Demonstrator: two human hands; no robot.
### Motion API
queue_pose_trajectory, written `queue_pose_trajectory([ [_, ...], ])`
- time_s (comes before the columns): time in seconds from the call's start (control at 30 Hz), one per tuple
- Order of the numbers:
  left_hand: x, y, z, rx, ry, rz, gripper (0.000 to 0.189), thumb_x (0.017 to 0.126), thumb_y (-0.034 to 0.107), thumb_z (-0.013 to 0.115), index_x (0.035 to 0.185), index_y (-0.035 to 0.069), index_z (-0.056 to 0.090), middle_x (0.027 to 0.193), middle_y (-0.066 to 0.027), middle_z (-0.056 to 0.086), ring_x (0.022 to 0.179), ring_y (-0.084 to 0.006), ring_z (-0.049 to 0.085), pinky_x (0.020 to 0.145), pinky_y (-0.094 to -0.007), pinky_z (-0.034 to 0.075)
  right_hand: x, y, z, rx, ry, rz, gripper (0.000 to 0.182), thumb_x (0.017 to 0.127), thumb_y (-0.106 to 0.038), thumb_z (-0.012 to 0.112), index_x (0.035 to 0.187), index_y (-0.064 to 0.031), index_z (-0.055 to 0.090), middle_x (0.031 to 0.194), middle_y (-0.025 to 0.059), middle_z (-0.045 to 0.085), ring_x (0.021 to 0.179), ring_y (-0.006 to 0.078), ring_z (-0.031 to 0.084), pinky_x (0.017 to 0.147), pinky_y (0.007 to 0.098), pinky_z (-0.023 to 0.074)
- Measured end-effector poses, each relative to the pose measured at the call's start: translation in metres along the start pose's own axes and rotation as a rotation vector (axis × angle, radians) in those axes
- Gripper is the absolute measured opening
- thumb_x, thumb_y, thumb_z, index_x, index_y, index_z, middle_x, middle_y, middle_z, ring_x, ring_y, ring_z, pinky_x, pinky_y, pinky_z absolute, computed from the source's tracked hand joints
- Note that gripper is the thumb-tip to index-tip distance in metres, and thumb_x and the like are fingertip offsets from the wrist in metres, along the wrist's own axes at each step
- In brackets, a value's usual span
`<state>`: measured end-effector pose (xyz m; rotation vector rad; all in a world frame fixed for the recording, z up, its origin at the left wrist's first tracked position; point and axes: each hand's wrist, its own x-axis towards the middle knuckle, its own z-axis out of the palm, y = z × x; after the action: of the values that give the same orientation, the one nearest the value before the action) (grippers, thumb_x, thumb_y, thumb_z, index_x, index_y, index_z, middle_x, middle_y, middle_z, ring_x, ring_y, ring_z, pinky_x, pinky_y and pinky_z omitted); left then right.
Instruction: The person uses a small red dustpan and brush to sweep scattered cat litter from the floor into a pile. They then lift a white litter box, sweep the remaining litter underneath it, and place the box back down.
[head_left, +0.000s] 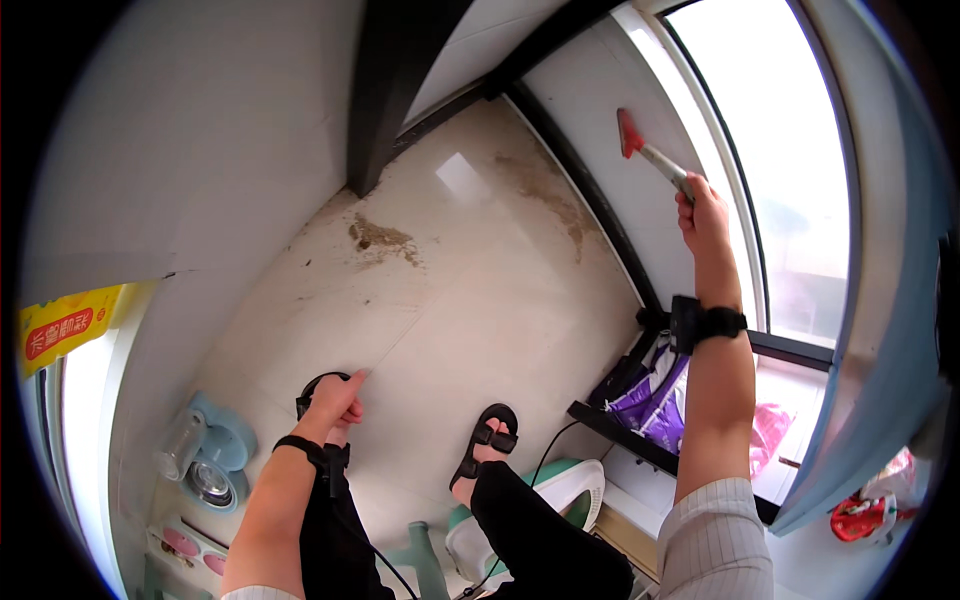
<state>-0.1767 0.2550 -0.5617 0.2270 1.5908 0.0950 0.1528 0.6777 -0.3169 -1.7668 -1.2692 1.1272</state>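
My right hand (703, 214) grips the pale handle of a small tool with a red head (628, 135), a scraper or a brush; which one cannot be told. The tool is held up in front of the white wall panel (600, 82) beside the window, and contact with the panel is unclear. Lower on the left, my left hand (339, 397) hangs above my left foot with curled fingers and nothing visible in it. Brown dirt (382, 240) is smeared on the beige tiled floor (465, 315), and a second brown patch (555, 199) runs along the black frame bar (585, 180).
A black post (375, 112) stands at the far side. A pale blue pet feeder (221, 450) and a pink-bowled feeding stand (180, 541) are at lower left. Near my right leg sits a green-and-white litter box (585, 484). Purple bags (660, 401) rest on a black-framed shelf at right.
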Motion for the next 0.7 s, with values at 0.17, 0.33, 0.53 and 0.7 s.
queue_pose_trajectory([
  [0.17,0.011,-0.013,-0.002,-0.029,-0.011,0.022,0.066,0.088,0.054,0.052,0.059,-0.004,0.061,0.058,-0.0138,0.063,0.051,-0.0252,0.065,0.052,-0.0341,0.053,0.052,0.032,0.115,-0.211,0.112,-0.126,0.022,0.083,-0.021,0.057,0.09,-0.0014,0.066,0.07,0.0076,0.061,0.052,0.0123,0.054,0.043,0.0265,0.0421],
  [0.33,0.003,-0.001,-0.001,-0.026,-0.021,0.009,0.063,0.088,0.051,0.053,0.059,-0.004,0.061,0.058,-0.0141,0.063,0.052,-0.0245,0.065,0.054,-0.0336,0.054,0.069,0.076,0.176,-0.435,0.328,-0.169,0.039,0.081,-0.031,0.055,0.103,-0.0015,0.069,0.091,0.0182,0.069,0.082,0.0285,0.068,0.081,0.0359,0.0513],
  [0.53,0.018,-0.041,-0.008,-0.197,-0.033,0.097,0.069,0.087,0.058,0.051,0.059,-0.004,0.06,0.058,-0.0134,0.061,0.053,-0.0254,0.065,0.053,-0.0355,0.053,0.033,0.057,0.195,-0.238,0.242,-0.143,0.035,0.083,-0.026,0.055,0.104,-0.0006,0.068,0.072,0.0128,0.067,0.059,0.0212,0.066,0.057,0.0338,0.0531],
  [0.7,0.028,-0.043,0.0,-0.19,-0.113,0.266,0.067,0.088,0.056,0.051,0.06,-0.004,0.06,0.061,-0.0147,0.063,0.054,-0.0255,0.065,0.055,-0.0361,0.053,0.043,0.066,0.19,-0.331,0.321,-0.184,0.036,0.085,-0.027,0.055,0.105,0.0002,0.066,0.066,0.0114,0.065,0.053,0.0184,0.064,0.056,0.0324,0.0523],
])
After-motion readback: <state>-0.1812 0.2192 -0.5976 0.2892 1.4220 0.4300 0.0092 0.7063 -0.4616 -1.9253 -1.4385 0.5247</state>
